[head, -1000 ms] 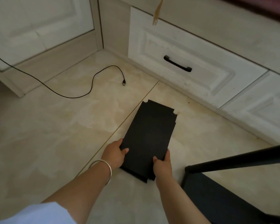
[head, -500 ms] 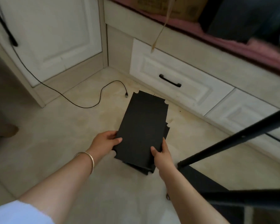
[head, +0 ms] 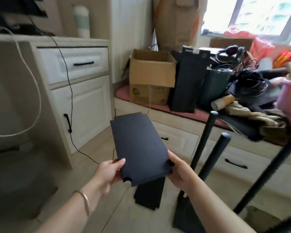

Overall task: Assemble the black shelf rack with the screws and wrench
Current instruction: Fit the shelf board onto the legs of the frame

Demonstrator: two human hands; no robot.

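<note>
I hold a flat black shelf board [head: 139, 145] with notched corners up in the air at chest height, tilted away from me. My left hand [head: 107, 173] grips its near left corner and my right hand [head: 180, 172] grips its near right corner. More black boards [head: 149, 194] lie stacked on the floor right below it. To the right stands the partly built rack: several black poles [head: 203, 143] rising from a black base board [head: 186, 216]. No screws or wrench are visible.
A white cabinet [head: 79, 101] with a hanging black cable stands at the left. A window bench behind carries a cardboard box [head: 149, 76], black bags, cables and clothes. Drawers [head: 178, 140] run under the bench. Tiled floor lies below.
Both hands lifted the top board off the stack on the floor up into the air. The camera view swung upward from the floor to the bench and window.
</note>
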